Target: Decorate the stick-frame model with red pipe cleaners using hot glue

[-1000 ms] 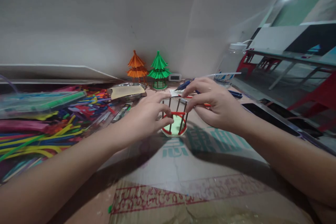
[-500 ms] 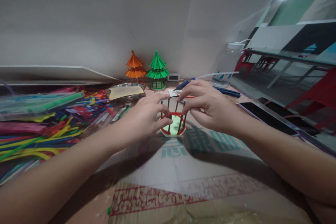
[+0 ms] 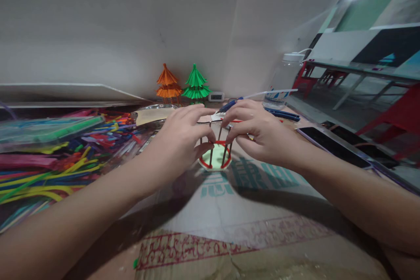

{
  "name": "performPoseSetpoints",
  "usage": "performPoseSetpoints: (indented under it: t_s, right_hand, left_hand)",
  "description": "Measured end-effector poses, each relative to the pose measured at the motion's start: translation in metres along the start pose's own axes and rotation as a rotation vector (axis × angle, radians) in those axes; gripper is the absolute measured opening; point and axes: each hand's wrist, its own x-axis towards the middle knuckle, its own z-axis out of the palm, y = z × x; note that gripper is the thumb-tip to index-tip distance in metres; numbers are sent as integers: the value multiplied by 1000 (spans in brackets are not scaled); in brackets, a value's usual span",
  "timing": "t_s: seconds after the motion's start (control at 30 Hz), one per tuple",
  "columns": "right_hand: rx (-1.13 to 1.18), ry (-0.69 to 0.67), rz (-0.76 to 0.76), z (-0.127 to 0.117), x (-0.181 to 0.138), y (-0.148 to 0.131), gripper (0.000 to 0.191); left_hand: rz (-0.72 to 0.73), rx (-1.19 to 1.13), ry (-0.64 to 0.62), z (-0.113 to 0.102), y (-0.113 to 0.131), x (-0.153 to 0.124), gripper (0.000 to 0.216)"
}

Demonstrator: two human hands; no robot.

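Note:
In the middle of the table stands a small frame (image 3: 210, 157), with thin brown posts rising from a pale green base edged in red. A red pipe cleaner (image 3: 220, 142) crosses between the posts partway up. The thumb and forefinger of my left hand (image 3: 187, 135) pinch together at its left end, beside a front post. My right hand (image 3: 259, 131) is closed at the right side of the frame, its fingertips at the red pipe cleaner and the right post. The fingers partly cover the frame's dark top rim.
Behind stand an orange tree-like tower (image 3: 168, 83), a green one (image 3: 196, 83), a small digital clock (image 3: 216, 96) and a clear bottle (image 3: 282, 78). A blue glue gun or pen-like tool (image 3: 228, 106) lies behind my right hand. Pipe cleaners (image 3: 49, 179) heap at left; a phone (image 3: 333, 146) lies right.
My left hand has risen slightly, and its forefinger has come down against the thumb in a pinch at the red pipe cleaner. My right hand has hardly moved.

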Motion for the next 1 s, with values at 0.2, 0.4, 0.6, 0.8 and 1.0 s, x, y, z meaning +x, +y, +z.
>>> performPoseSetpoints:
  t_s: [0.2,0.4,0.6,0.8,1.0]
  right_hand:
    - [0,-2,-6,0,0,-1,33]
    - [13,4,-9,1,0,1,32]
    - [84,55,25,2,-1,-2,27]
    - [156,181,284,0,-3,16,16]
    - [200,175,532,32,-37,48,7]
  left_hand:
    - [1,13,-32,-1,0,1,11]
    - [-4,20,-20,0,1,1,11]
    - [-29,-23,-49,-4,1,0,7]
    - [-179,-87,-114,-17,-15,-3,67]
    - [-400,-259,-244,27,-41,-35,115]
